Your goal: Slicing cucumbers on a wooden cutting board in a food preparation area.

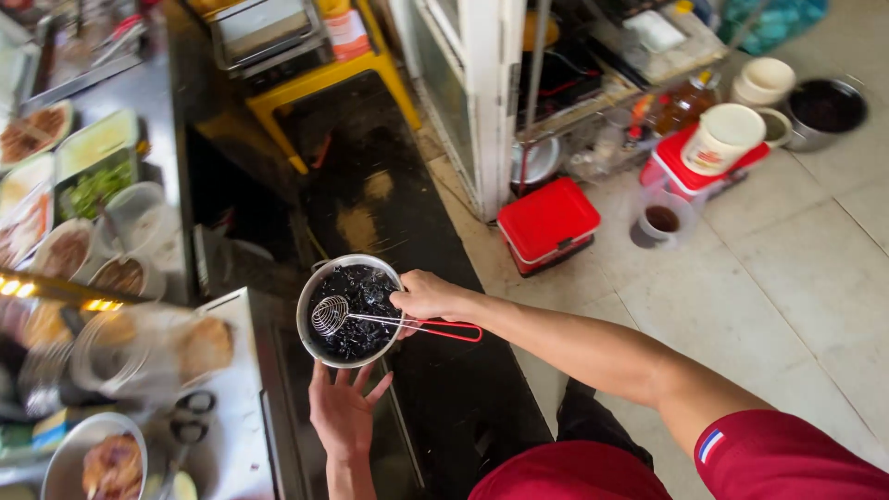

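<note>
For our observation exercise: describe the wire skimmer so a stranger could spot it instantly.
Start at the steel counter on the left; just past its edge the left hand supports a round metal pot of dark liquid. The skimmer lies across it, gripped by the right hand: spiral wire basket, red-coated handle.

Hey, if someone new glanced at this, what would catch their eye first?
Probably the metal bowl of dark, glossy strands at centre, propped on the left hand while the right hand holds a wire skimmer in it. Next, the red box on the pale tiled floor, upper right.
</note>
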